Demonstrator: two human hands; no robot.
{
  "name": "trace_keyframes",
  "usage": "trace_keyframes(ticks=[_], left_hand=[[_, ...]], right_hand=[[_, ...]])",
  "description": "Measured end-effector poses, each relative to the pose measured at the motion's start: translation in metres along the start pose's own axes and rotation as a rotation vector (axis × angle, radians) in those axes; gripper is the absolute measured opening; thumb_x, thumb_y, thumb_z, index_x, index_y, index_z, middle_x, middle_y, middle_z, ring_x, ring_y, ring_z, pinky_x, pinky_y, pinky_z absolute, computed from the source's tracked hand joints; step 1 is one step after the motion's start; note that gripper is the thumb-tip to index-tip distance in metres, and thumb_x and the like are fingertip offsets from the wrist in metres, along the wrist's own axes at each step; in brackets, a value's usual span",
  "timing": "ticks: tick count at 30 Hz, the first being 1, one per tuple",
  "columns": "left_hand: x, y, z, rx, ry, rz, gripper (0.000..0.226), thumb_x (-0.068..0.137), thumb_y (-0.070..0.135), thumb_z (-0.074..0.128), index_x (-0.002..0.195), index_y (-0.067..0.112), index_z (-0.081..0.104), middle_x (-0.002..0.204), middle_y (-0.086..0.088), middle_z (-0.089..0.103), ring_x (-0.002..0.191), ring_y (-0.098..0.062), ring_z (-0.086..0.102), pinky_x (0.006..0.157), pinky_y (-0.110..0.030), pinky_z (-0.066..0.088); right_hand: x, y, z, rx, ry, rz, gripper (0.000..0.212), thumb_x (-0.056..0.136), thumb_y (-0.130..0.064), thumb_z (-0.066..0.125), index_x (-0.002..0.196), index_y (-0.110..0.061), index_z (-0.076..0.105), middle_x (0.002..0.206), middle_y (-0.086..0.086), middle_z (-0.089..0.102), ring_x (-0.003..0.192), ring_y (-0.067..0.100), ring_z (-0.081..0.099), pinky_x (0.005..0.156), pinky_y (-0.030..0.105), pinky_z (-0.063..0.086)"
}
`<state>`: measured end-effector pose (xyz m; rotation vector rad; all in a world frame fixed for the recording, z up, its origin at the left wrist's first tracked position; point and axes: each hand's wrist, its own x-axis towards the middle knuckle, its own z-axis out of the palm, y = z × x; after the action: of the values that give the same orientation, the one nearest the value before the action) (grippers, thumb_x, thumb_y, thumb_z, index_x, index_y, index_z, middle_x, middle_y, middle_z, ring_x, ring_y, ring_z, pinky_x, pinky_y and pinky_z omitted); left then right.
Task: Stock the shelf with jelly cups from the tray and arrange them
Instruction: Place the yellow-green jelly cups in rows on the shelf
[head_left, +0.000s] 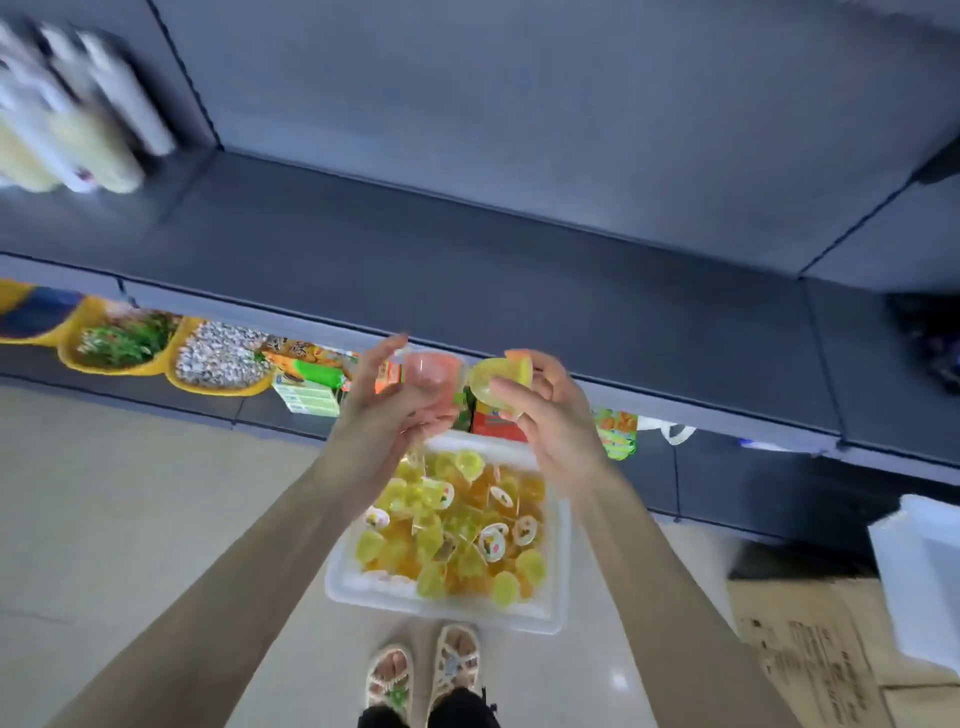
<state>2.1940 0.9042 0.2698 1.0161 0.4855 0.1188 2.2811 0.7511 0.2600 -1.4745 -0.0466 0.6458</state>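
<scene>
Grey shelf (467, 249), left hand (384, 410) clasps translucent pink cup (431, 371), right hand (550, 421) pinches yellow cup (498, 379)

Bright, even indoor light; faint shadows. A glare spot sits on the floor (621, 680). The bottles (78, 114) are smeared with blur; the left hand (387, 410) with its pink cup (431, 376) and right hand (550, 421) with its yellow cup (498, 379) look soft. The shelf (467, 249) edge bows.

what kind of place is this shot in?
Most likely a small grocery or snack shop aisle: a dark metal retail shelf, yellow baskets of loose wrapped sweets on the lower tier, and a white tray of jelly cups on the floor for restocking.
</scene>
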Motion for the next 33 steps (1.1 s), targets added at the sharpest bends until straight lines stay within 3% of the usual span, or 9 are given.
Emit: trace_keyframes(ticks=[4, 6, 9, 14, 18, 23, 26, 29, 33], left_hand=[[-0.017, 0.094, 0.038, 0.126, -0.081, 0.240, 0.025, 0.072, 0.023, 0.074, 0.092, 0.026, 0.060, 0.105, -0.013, 0.068, 0.082, -0.031, 0.066, 0.075, -0.035, 0.055], [-0.021, 0.134, 0.053, 0.159, -0.053, 0.343, 0.024, 0.081, 0.019, 0.070, 0.100, 0.018, 0.054, 0.107, -0.015, 0.067, 0.086, -0.032, 0.065, 0.072, -0.034, 0.054], [-0.025, 0.189, 0.068, 0.239, -0.047, 0.491, 0.027, 0.080, 0.024, 0.069, 0.099, 0.016, 0.051, 0.108, -0.013, 0.067, 0.088, -0.023, 0.063, 0.072, -0.034, 0.055], [-0.007, 0.263, 0.080, 0.426, 0.035, 0.685, 0.017, 0.084, 0.014, 0.067, 0.090, 0.018, 0.052, 0.066, 0.012, 0.068, 0.063, -0.001, 0.061, 0.062, -0.013, 0.045], [0.029, 0.313, 0.074, 0.533, 0.049, 0.750, 0.026, 0.083, 0.007, 0.069, 0.104, 0.003, 0.054, 0.071, 0.002, 0.068, 0.057, 0.000, 0.061, 0.057, -0.010, 0.044], [0.105, 0.367, 0.057, 0.715, 0.046, 0.749, 0.030, 0.078, 0.017, 0.075, 0.104, 0.011, 0.060, 0.093, -0.004, 0.069, 0.081, -0.014, 0.065, 0.082, -0.028, 0.049], [0.155, 0.390, 0.054, 0.833, 0.029, 0.747, 0.027, 0.078, 0.014, 0.075, 0.099, 0.014, 0.059, 0.091, 0.001, 0.066, 0.075, -0.009, 0.061, 0.077, -0.024, 0.045], [0.198, 0.404, 0.056, 0.924, 0.009, 0.755, 0.028, 0.077, 0.015, 0.076, 0.100, 0.014, 0.059, 0.092, 0.004, 0.062, 0.079, -0.010, 0.058, 0.069, -0.012, 0.042], [0.238, 0.411, 0.064, 1.081, -0.041, 0.792, 0.030, 0.084, 0.013, 0.069, 0.111, 0.008, 0.059, 0.096, 0.004, 0.059, 0.085, -0.010, 0.056, 0.066, -0.006, 0.039]], right_hand=[[-0.010, -0.114, 0.015, -0.131, -0.058, -0.277, 0.035, 0.082, -0.013, 0.072, 0.112, -0.028, 0.063, 0.102, 0.001, 0.064, 0.085, 0.007, 0.063, 0.066, 0.019, 0.051], [-0.017, -0.164, 0.024, -0.195, -0.084, -0.373, 0.039, 0.081, -0.009, 0.072, 0.115, -0.025, 0.061, 0.105, 0.001, 0.062, 0.086, 0.009, 0.061, 0.064, 0.016, 0.051], [-0.020, -0.223, 0.040, -0.293, -0.084, -0.494, 0.038, 0.076, -0.011, 0.077, 0.107, -0.024, 0.060, 0.106, 0.001, 0.063, 0.084, 0.013, 0.061, 0.074, 0.024, 0.054], [0.007, -0.295, 0.068, -0.390, -0.067, -0.656, 0.039, 0.072, -0.011, 0.080, 0.108, -0.019, 0.066, 0.108, 0.002, 0.068, 0.096, 0.015, 0.064, 0.094, 0.041, 0.051], [0.050, -0.335, 0.089, -0.479, -0.016, -0.718, 0.047, 0.070, -0.013, 0.079, 0.115, -0.022, 0.066, 0.112, -0.003, 0.067, 0.099, 0.018, 0.065, 0.095, 0.044, 0.050], [0.105, -0.368, 0.115, -0.607, 0.124, -0.753, 0.048, 0.070, -0.006, 0.079, 0.113, -0.021, 0.066, 0.115, -0.002, 0.058, 0.105, 0.019, 0.061, 0.089, 0.026, 0.046], [0.140, -0.381, 0.128, -0.646, 0.218, -0.754, 0.043, 0.067, -0.003, 0.080, 0.103, -0.022, 0.068, 0.109, -0.002, 0.054, 0.103, 0.022, 0.060, 0.091, 0.031, 0.046], [0.173, -0.392, 0.138, -0.737, 0.303, -0.711, 0.041, 0.069, -0.001, 0.079, 0.106, -0.015, 0.068, 0.104, -0.004, 0.054, 0.101, 0.016, 0.055, 0.084, 0.021, 0.040], [0.211, -0.398, 0.144, -0.868, 0.396, -0.678, 0.041, 0.072, -0.001, 0.078, 0.110, -0.012, 0.067, 0.118, 0.003, 0.058, 0.109, 0.019, 0.054, 0.084, 0.019, 0.039]])
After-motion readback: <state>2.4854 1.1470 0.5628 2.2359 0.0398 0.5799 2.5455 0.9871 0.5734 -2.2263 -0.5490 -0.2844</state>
